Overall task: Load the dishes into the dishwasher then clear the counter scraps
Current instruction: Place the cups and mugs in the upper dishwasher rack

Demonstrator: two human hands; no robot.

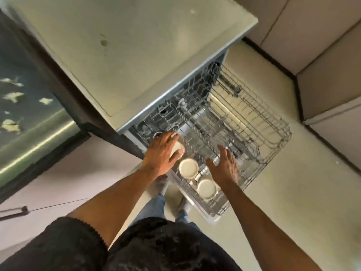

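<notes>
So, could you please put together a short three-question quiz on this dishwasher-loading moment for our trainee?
1. True or false: the left hand grips a cream cup at the pulled-out rack.
2. How many cream cups already sit upside down in the rack? A) two B) four
3. Fill in: the right hand hovers open and holds ____.

Key: 1 true. 2 A, the nearer cup and the middle cup. 3 nothing.
</notes>
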